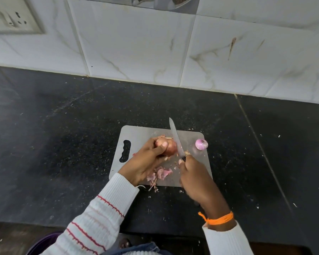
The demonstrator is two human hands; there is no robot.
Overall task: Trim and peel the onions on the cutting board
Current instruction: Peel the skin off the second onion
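Striped sleeve (92, 218) nearest the lens, left forearm running up to the left hand (145, 161). Its fingers (163, 144) are curled over the unpeeled onion (168, 148), pinning it on the cutting board (142, 133). Right hand (195, 173), orange thread (218, 219) at the wrist, is closed round the knife (176, 138) handle; blade lies against the onion's right end, tip pointing toward the wall. Looks like an end trim in progress. Onion reads firm, round, rolls easily; dry skin is papery and slick, so grip the body, fingertips clear of the edge. Peeled onion (201, 144) sits near the board's right edge, well clear. Loose skins (162, 173) on the near side, some spilling onto the worktop (63, 135).
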